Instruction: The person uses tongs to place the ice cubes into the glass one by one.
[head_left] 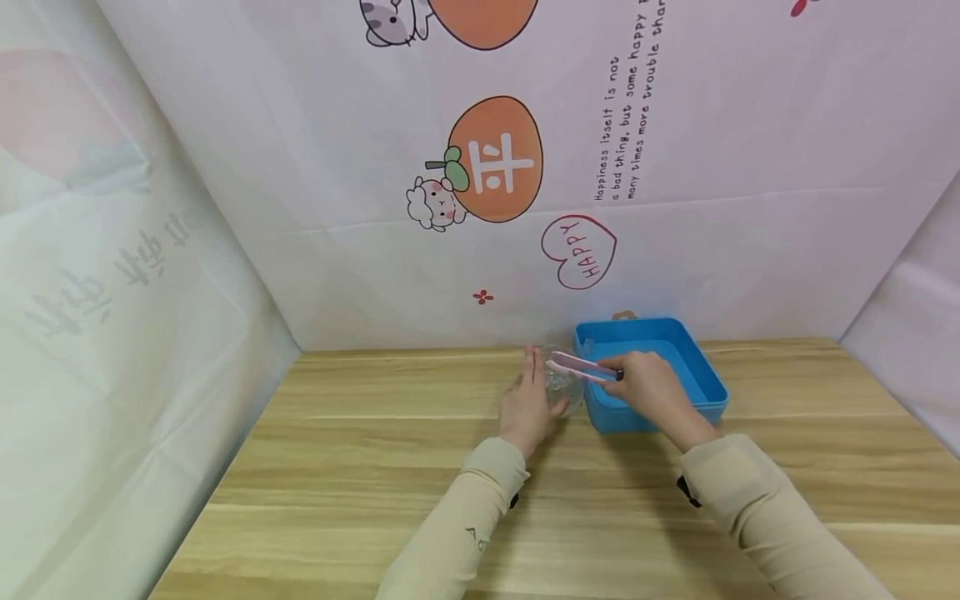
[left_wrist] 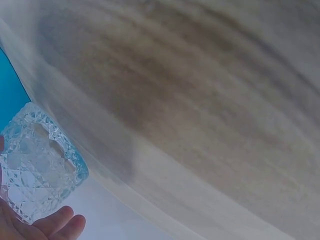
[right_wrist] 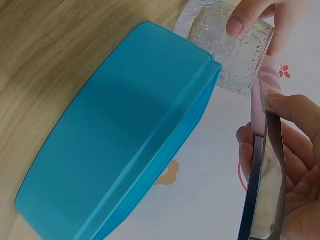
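A clear cut-glass cup (head_left: 567, 398) stands on the table against the left side of a blue box (head_left: 630, 417). My left hand (head_left: 523, 410) holds the cup's side, thumb on the near side and longer fingers beyond it; the right wrist view shows that thumb on the patterned glass (right_wrist: 240, 65). In my right hand (head_left: 651, 387) is a pair of tongs (head_left: 581, 367) with pink ends and a metal body (right_wrist: 270, 185). The tong tips reach over the cup's mouth. Clear pieces seem to lie inside the cup; whether the tips pinch one cannot be told.
The blue box is open-topped, and a small clear piece (head_left: 588, 345) shows at its back left corner. Behind it rises a white printed cloth (head_left: 360, 283). Wood-grain table (head_left: 337, 467) extends left and right.
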